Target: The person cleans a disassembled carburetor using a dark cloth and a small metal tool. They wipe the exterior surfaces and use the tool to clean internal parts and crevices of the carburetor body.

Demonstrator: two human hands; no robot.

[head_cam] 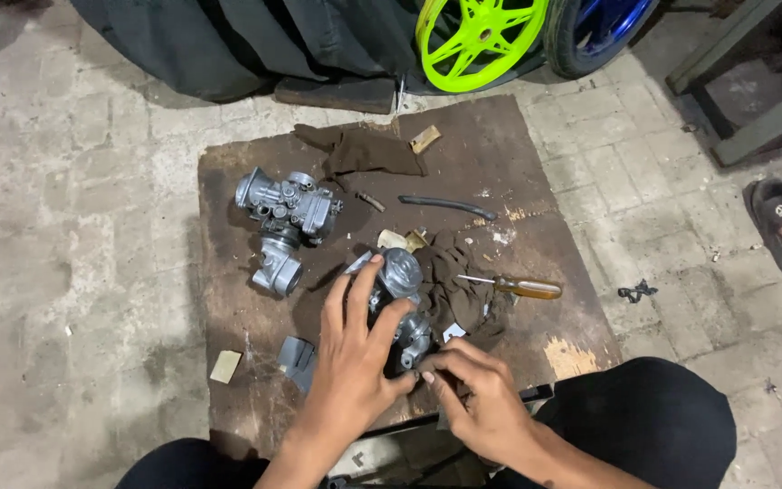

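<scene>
Grey metal carburetor (400, 303) sits on the brown board (255, 177), gripped by the left hand (350, 358) with fingers wrapped over it. The right hand (477, 398) pinches at its lower edge (what it pinches is hidden). A second carburetor (284, 222) lies well apart; a screwdriver (516, 287) rests near a dark rag (454, 285).

Dim, flat light; soft shadows.

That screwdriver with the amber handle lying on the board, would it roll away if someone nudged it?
The screwdriver probably would not roll far: its shaft end rests on the crumpled brown rag, which should brake it. The rounded handle lies on the flat wooden board, so that end might swing a little. It looks stiff and fairly light.
</scene>
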